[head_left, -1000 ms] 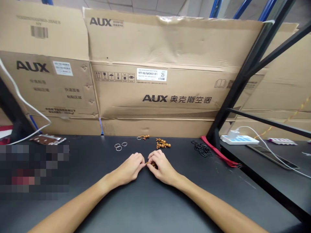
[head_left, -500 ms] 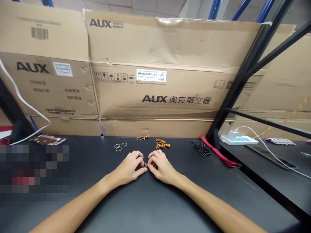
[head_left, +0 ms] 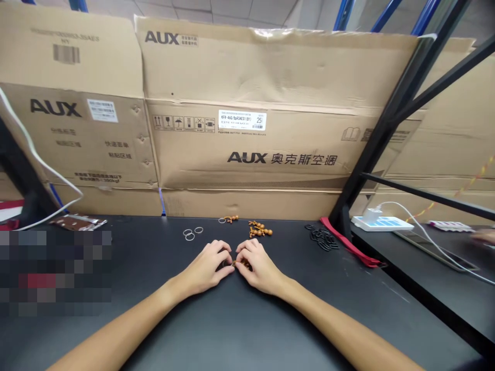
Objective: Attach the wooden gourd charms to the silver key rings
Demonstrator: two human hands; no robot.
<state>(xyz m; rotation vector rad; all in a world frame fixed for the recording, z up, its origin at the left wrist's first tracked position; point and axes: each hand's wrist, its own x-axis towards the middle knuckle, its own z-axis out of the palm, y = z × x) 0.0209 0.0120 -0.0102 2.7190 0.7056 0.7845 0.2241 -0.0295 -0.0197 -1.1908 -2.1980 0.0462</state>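
My left hand (head_left: 211, 265) pinches a thin silver key ring (head_left: 225, 264) between thumb and fingers, low over the black tabletop. Facing it, my right hand (head_left: 260, 265) is closed on a brown beaded pendant (head_left: 246, 264), mostly covered by the fingers. Ring and pendant meet where the fingertips almost touch; whether they are linked is hidden. Beyond my hands lie several more brown beaded pendants (head_left: 266, 232) in a small heap. One pendant (head_left: 232, 219) with a ring rests by the cardboard. Three loose key rings (head_left: 190, 237) are to the left.
Black oval clips (head_left: 324, 239) lie at right beside a red strap (head_left: 344, 246) and a black rack post. Farther right are a white power strip (head_left: 386, 223), a phone-like slab (head_left: 433, 250) and another person's blurred hand (head_left: 484, 236). Cardboard (head_left: 247, 203) walls the back. A brown packet (head_left: 79, 222) lies left.
The ring in my left fingers has turned slightly and looks fainter. My hands have hardly moved. Another person's hand has come in at the right edge.
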